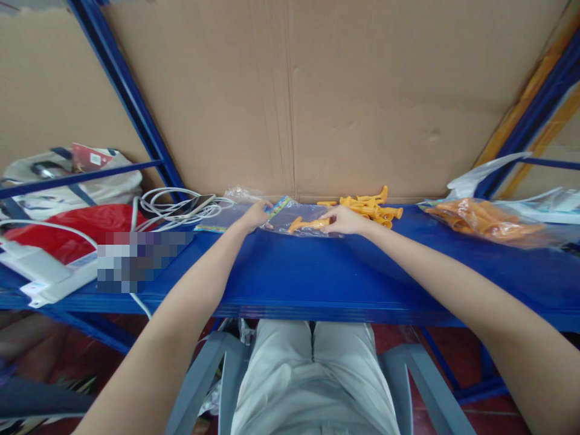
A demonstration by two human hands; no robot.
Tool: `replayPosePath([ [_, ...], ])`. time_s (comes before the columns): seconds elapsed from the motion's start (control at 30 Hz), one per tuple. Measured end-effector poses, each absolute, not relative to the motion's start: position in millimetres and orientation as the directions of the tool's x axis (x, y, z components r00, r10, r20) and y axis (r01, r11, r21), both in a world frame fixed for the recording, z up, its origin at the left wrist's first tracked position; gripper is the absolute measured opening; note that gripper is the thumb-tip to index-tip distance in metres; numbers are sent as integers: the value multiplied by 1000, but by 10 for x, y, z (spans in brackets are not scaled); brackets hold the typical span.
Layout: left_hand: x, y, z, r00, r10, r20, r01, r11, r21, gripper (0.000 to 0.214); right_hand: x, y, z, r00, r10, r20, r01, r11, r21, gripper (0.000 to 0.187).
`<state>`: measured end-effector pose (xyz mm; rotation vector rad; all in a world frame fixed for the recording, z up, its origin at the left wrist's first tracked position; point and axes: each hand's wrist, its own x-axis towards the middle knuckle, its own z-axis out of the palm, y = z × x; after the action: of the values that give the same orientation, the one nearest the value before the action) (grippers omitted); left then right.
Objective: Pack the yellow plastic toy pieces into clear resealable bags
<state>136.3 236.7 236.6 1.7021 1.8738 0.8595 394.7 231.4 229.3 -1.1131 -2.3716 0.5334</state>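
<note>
Near the back of the blue shelf, my left hand (256, 216) pinches a clear plastic bag (283, 226) by its edge, beside a colourful printed strip (278, 208). My right hand (345, 220) is closed on the right end of an orange plastic piece (304, 224), which has a crosspiece at its left end. That piece overlaps the bag; I cannot tell whether it is inside or on top. Just behind my right hand lies a pile of similar orange plastic pieces (371, 205), some with flared, horn-like ends. More flat clear bags (212, 221) lie left of my left hand.
A clear bag of orange pieces (484, 220) sits on the right of the blue shelf (312, 278). Coiled white cables (167, 208), a white power strip (67, 275), red cloth (90, 223) and a canvas bag (36, 187) are at left. Cardboard (290, 96) closes the back.
</note>
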Motion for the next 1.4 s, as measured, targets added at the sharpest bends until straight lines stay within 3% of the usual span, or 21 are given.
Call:
replayPosePath([
  [0.2,1517,2316,2326,-80,995,-67,540,100,836,35,3975,2395,2283,-637,729,251,624,679,-387,20],
  [0.33,1599,2288,2317,-131,985,-114,490,164,856,33,3942,2428,2250,-658,710,253,517,669,-534,27],
  [0.47,1672,2266,2299,-163,982,-101,403,159,901,32,3833,2437,2183,-570,790,227,462,536,-707,31],
  [0.63,1715,2278,2277,-228,969,-92,375,175,910,32,3751,2486,2105,-426,871,245,425,431,-796,29],
  [0.73,1673,2301,2290,-213,974,-83,423,169,890,21,3766,2517,2092,-443,866,233,362,410,-837,30],
  [0.83,1591,2320,2315,-183,983,10,602,104,792,15,3787,2526,2089,-512,836,197,286,382,-879,28],
  [0.97,1542,2331,2309,-88,941,326,917,-52,396,19,3761,2493,2088,-596,790,144,259,358,-897,26],
  [1.07,1605,2339,2249,93,887,453,952,-213,222,30,3718,2439,2099,-642,760,99,251,330,-910,30],
  [1.23,1749,2370,2108,389,847,363,857,-477,193,36,3748,2351,2195,-640,766,63,267,298,-916,37],
  [1.4,1802,2385,2079,336,911,238,888,-390,242,44,4012,2335,2432,-524,850,59,576,404,-711,17],
])
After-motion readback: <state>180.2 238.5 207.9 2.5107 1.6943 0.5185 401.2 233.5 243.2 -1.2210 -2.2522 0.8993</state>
